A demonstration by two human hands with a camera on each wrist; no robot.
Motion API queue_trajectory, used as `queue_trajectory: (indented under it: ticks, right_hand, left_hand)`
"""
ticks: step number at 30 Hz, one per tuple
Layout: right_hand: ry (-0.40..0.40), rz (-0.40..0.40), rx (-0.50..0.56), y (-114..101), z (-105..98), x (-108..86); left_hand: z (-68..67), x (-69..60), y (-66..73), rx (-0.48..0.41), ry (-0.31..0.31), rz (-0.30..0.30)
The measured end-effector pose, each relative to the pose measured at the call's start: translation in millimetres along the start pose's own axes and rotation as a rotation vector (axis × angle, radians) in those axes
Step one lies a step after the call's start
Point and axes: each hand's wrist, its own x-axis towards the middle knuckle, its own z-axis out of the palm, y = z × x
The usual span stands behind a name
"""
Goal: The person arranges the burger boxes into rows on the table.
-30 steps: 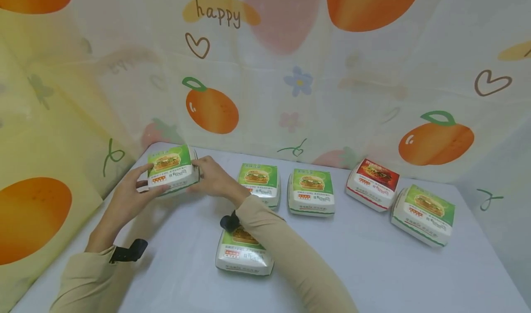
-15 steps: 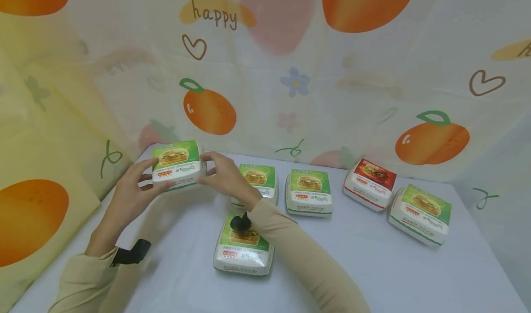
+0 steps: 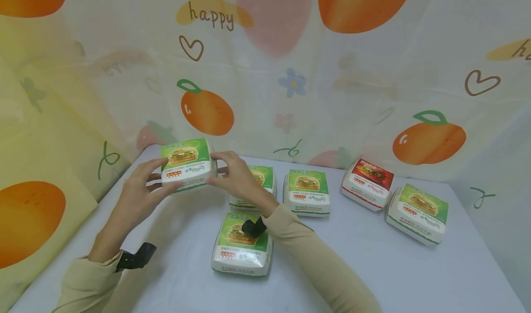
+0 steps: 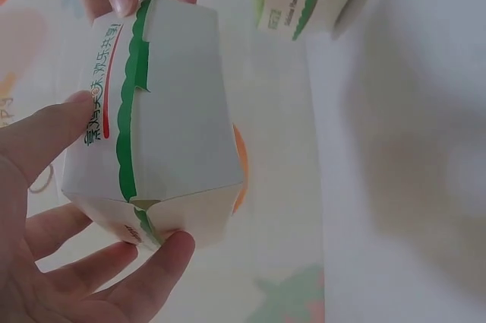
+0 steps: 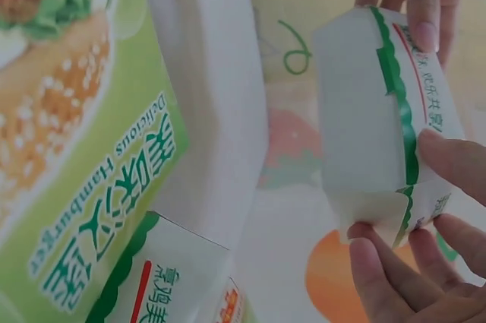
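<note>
A green and white burger box point(image 3: 187, 163) is held up above the far left of the table, its printed lid tilted toward me. My left hand point(image 3: 141, 188) grips its left side, thumb on the front face. At the opposite side my right hand point(image 3: 236, 177) holds it between thumb and fingers. The left wrist view shows the pale underside of the box point(image 4: 175, 110), with fingers of both hands around its ends. The right wrist view has that same box point(image 5: 372, 110) between the two hands. Below my right forearm lies another green burger box point(image 3: 242, 246), partly covered by the wrist strap.
A row of burger boxes stands along the back: one green box point(image 3: 253, 202) partly behind my right hand, a second green box point(image 3: 307, 193), a red box point(image 3: 368, 184) and a green box point(image 3: 417, 214) at an angle. A fruit-printed curtain point(image 3: 257, 105) hangs behind the white table point(image 3: 352, 262).
Both hands have carried the held box a little to the right and slightly upward. The other boxes stay on the table, while the whole view shifts slightly.
</note>
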Motion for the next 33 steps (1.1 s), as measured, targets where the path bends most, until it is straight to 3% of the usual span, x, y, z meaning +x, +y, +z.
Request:
queue_trajectory:
  ticks: [12, 17, 33]
  right_hand:
    - [0.022, 0.039, 0.025, -1.0, -20.9, -27.3]
    - [0.038, 0.038, 0.069, -2.2, -31.0, -40.4]
    - [0.125, 0.02, 0.063, -0.7, -50.4, -79.3]
  left_hand:
    - [12.9, -2.4, 21.3, 0.033, -0.02, 0.062]
    - [16.9, -3.5, 31.5, 0.014, -0.028, 0.096]
    - [35.3, -9.6, 57.8, -0.055, -0.031, 0.178]
